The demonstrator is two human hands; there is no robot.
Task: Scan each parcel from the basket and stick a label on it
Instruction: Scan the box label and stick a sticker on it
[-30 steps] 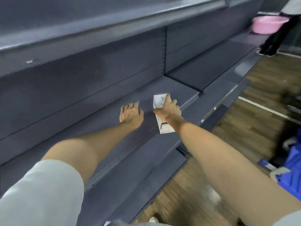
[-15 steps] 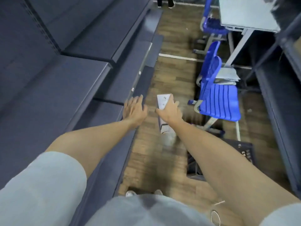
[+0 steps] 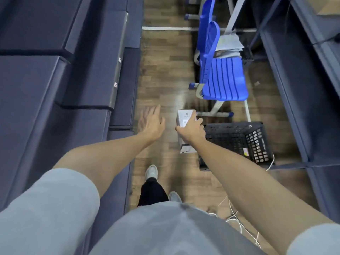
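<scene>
A: What's changed in the head view?

B: A second ago both hands reached over the grey shelf [image 3: 88,74]; now the view has swung round to the aisle floor, and the black basket [image 3: 237,140] sits just beside the right arm.

A: And the parcel?

B: The right hand [image 3: 191,129] grips a small white parcel [image 3: 184,117] from above, fingers curled over its top edge, held in the air left of the basket. It looks carried away from the shelf, so I'd guess scanning or labelling comes next.

A: The other hand?

B: The left hand [image 3: 150,122] is empty, fingers spread, arm stretched forward. Blur hides the parcel's print.

A: Anything else?

B: A blue chair [image 3: 224,78] behind the basket.
</scene>
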